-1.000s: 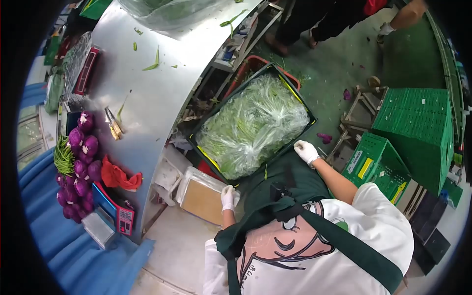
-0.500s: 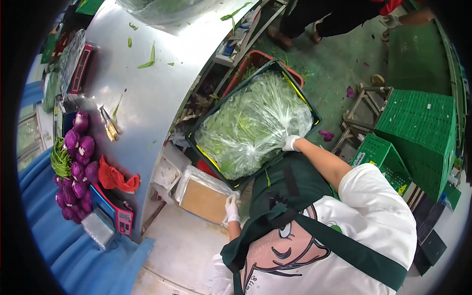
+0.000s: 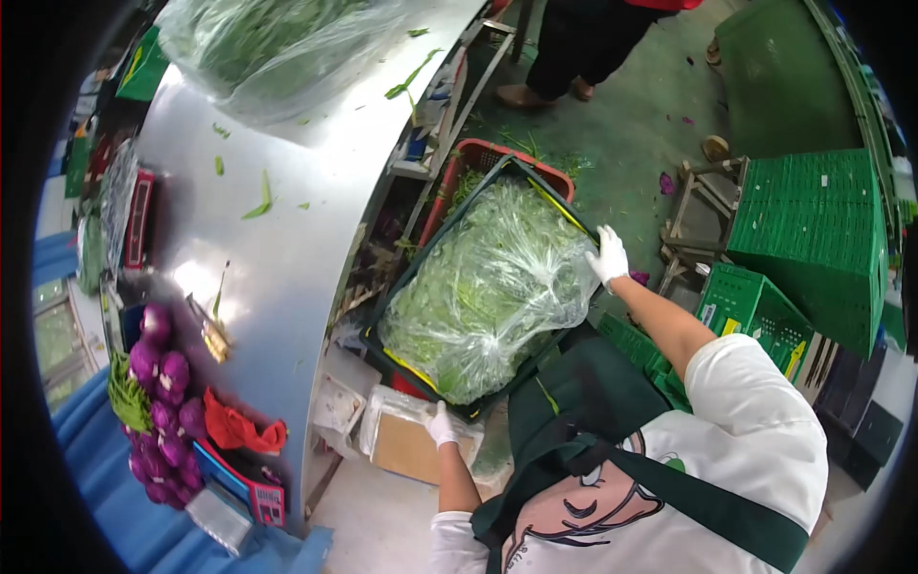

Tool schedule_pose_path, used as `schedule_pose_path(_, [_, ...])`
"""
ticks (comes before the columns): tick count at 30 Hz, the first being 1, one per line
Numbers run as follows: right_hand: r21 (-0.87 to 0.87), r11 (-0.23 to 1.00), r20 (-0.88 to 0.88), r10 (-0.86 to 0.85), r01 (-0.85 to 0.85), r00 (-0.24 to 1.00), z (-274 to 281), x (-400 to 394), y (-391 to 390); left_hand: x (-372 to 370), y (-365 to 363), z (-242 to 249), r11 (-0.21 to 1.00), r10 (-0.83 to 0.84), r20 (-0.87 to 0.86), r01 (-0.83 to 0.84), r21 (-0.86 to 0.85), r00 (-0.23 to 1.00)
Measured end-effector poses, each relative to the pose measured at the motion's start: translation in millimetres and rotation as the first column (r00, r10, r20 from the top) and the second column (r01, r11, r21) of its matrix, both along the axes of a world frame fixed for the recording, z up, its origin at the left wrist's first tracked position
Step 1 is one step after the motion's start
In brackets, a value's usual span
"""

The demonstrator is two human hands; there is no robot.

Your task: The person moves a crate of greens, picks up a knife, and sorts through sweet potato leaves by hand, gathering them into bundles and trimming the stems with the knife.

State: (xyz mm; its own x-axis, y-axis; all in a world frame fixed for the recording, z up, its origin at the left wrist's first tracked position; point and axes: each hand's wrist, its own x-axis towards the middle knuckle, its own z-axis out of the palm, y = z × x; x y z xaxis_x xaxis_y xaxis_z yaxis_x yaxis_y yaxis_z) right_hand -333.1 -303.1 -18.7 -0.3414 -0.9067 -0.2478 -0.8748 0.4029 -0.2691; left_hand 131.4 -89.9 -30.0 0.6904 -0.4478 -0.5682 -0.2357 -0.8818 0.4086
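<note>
A dark green crate (image 3: 403,278) holds a clear plastic bag (image 3: 497,277) of leafy green vegetables, its film gathered and wrinkled. My right hand (image 3: 608,258), in a white glove, is at the crate's right side by the rim, fingers stretched and the thumb apart. My left hand (image 3: 441,426), also gloved in white, is closed at the crate's near left edge; its fingertips are partly hidden. Below the left hand lies a plastic-wrapped brown and white package (image 3: 411,442).
A red basket (image 3: 475,145) with greens stands behind the crate. On the left, a metal table (image 3: 316,191) bears another bag of greens (image 3: 277,57), purple bundles (image 3: 172,373), a red cloth (image 3: 239,423) and a scale (image 3: 268,504). Green crates (image 3: 803,230) are stacked right; a person (image 3: 583,48) stands beyond.
My right hand has let go of the bag's gathered film and moved right to the crate's rim. My left hand has moved from the package to the crate's near edge. The view has shifted.
</note>
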Motion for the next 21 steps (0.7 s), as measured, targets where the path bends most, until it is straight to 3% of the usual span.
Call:
schedule_pose_path(4, [0.080,0.997,0.075,-0.017,0.011,0.997,-22.7,-2.2,-51.1,20.8,-51.0,-38.8,0.970,0.157,-0.132,-0.178,-0.167,0.979])
schedule_pose_path(6, [0.099,0.993,0.191,-0.081,0.063,0.978,-24.5,4.1,-70.9,21.9,-72.7,-45.5,0.986,0.157,-0.069,-0.161,-0.049,0.985])
schedule_pose_path(7, [0.111,0.992,0.278,-0.088,0.059,0.957,-38.0,2.4,-79.3,23.2,-80.1,-49.2,0.976,0.181,-0.156,-0.197,-0.097,0.971])
schedule_pose_path(8, [0.121,0.992,0.366,-0.088,0.047,0.926,-48.7,1.4,-81.8,22.8,-86.1,-53.1,0.984,0.171,-0.060,-0.173,-0.034,0.984])
schedule_pose_path(9, [0.061,0.998,0.322,-0.040,0.022,0.946,-51.4,2.1,-85.8,24.6,-86.3,-55.1,0.970,0.206,-0.149,-0.222,-0.097,0.967])
schedule_pose_path(11, [0.205,0.970,0.410,-0.205,0.130,0.889,-55.3,0.5,-98.9,27.1,-92.5,-49.9,0.977,0.212,-0.092,-0.212,0.009,0.973])
schedule_pose_path(12, [0.291,0.938,0.460,-0.308,0.187,0.833,-62.8,0.2,-102.0,38.6,-86.3,-67.4,0.969,0.240,-0.097,-0.244,-0.035,0.966])
schedule_pose_path(15, [0.316,0.931,0.485,-0.325,0.184,0.812,-56.4,4.4,-107.2,54.8,-88.6,-80.1,0.890,0.398,-0.339,-0.449,-0.085,0.853])
schedule_pose_path(18, [0.386,0.877,0.476,-0.456,0.288,0.752,-57.3,3.4,-110.7,55.0,-105.1,-82.5,0.834,0.496,-0.490,-0.551,0.038,0.717])
schedule_pose_path(19, [0.271,0.936,0.444,-0.330,0.226,0.833,-67.0,0.7,-108.6,62.1,-105.1,-89.5,0.835,0.497,-0.533,-0.545,0.077,0.685])
schedule_pose_path(21, [0.247,0.957,0.449,-0.254,0.154,0.857,-75.2,-5.0,-103.1,70.5,-100.6,-91.0,0.843,0.502,-0.549,-0.520,0.138,0.668])
